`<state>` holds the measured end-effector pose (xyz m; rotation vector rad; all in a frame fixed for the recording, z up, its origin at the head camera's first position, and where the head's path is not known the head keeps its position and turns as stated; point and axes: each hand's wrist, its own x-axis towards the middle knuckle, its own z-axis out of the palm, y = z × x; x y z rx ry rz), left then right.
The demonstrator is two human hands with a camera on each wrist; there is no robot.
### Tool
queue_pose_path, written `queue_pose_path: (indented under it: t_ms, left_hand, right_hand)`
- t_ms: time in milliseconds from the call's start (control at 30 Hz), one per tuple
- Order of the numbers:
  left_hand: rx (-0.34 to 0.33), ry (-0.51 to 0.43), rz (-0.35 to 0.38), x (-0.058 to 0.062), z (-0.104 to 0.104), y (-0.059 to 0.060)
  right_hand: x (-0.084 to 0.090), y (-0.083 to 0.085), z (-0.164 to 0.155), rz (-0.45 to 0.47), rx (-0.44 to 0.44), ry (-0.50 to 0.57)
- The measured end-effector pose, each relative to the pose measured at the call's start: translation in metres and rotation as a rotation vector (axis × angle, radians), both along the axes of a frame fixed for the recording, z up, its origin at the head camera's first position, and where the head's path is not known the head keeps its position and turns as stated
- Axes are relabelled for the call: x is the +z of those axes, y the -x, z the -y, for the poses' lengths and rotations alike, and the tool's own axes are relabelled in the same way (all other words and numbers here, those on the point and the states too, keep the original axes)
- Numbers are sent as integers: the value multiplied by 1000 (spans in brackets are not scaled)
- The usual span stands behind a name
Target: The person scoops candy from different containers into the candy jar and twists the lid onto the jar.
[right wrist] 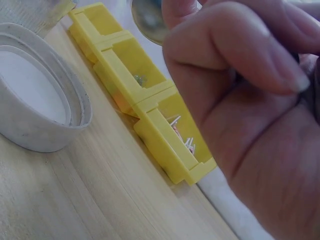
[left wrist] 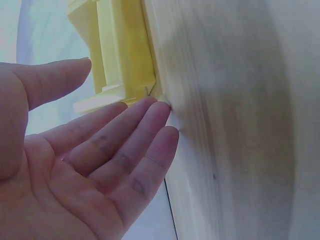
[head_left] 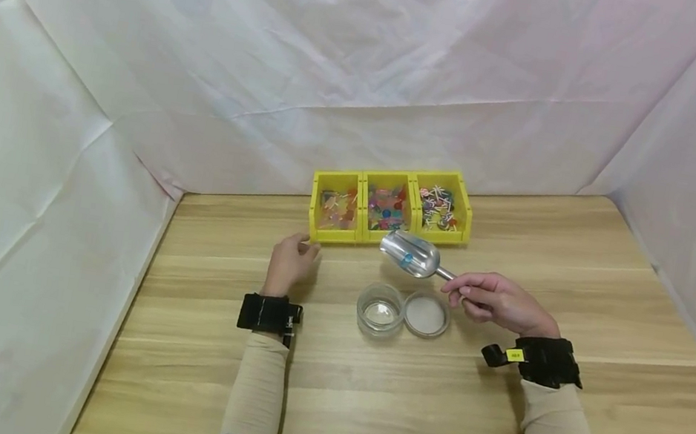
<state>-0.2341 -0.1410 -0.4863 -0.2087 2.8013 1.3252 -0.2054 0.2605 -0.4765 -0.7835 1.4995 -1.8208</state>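
Note:
My right hand (head_left: 504, 304) grips the thin handle of a silver scoop (head_left: 426, 259), held over the table with its bowl pointing left. A small blue piece (head_left: 407, 260) shows in the bowl. In the right wrist view, curled fingers hide the handle and only part of the bowl is visible. My left hand (head_left: 292, 265) is beside the front left corner of a yellow three-compartment bin (head_left: 360, 208). Its fingers are nearly straight and hold nothing; whether they touch the bin I cannot tell. Below the scoop stands an uncovered clear jar (head_left: 377, 332), with its round lid (head_left: 426, 314) on the right.
Small colourful pieces lie in the left and middle compartments, and white-stemmed pieces (head_left: 436, 211) fill the right one. Behind the bin hangs a white cloth (head_left: 361, 129), with more cloth at both sides. The wooden table (head_left: 385, 418) extends toward me.

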Motion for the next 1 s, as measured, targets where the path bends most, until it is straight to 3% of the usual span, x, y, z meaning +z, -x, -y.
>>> queue_pose_path:
  t_ms: [467, 867, 1000]
  left_hand:
    - [-38, -22, -3, 3, 1, -22]
    - [-182, 1, -74, 5, -12, -36]
    - [-228, 21, -62, 4, -19, -39]
  right_hand:
    - [1, -1, 2, -3, 15, 5]
    - [4, -2, 2, -6, 11, -6]
    - [5, -3, 2, -4, 12, -3]
